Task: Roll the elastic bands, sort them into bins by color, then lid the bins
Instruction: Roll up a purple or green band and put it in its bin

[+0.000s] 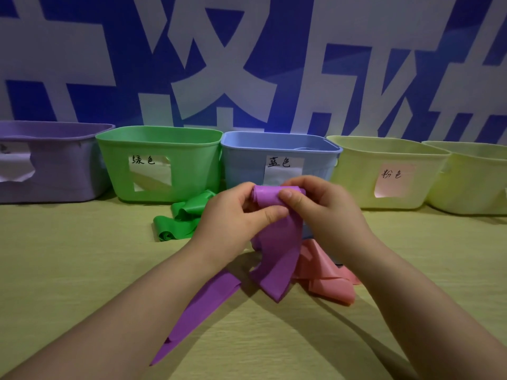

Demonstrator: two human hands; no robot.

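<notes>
Pinching the purple band (277,259), both hands' fingers (290,197) grasp its rolled top, tail trailing.

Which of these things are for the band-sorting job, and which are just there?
For the job: purple band, green band, pink band, purple bin, green bin, blue bin, yellow bin with pink label, end yellow bin, left hand, right hand.
Just there: wall banner, table.
</notes>
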